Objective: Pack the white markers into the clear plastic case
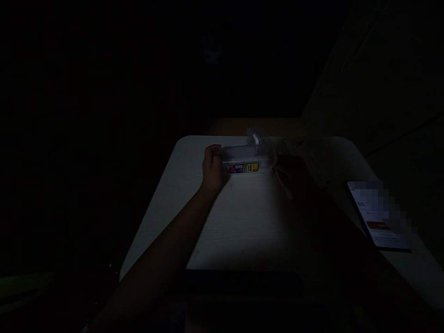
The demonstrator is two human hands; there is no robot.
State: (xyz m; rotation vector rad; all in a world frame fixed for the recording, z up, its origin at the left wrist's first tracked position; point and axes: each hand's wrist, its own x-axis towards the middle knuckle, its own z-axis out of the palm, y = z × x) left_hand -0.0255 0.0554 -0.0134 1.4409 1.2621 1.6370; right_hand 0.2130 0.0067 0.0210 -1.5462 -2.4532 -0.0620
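A clear plastic box with a yellow, purple and red label on its front side lies near the far edge of the white table. My left hand is closed around the box's left end, thumb side up. Crinkled clear plastic wrapping sticks up and bunches at the right end. My right hand, deep in shadow, is closed at that end, with its fingertips on the wrapping. The dim light hides most of its fingers. What lies inside the box cannot be made out.
A lit phone lies on the right side of the white table. Behind my right hand are faint clear plastic pieces. A dark slot or ledge runs along the near edge. A dark screen-like panel stands beyond the table.
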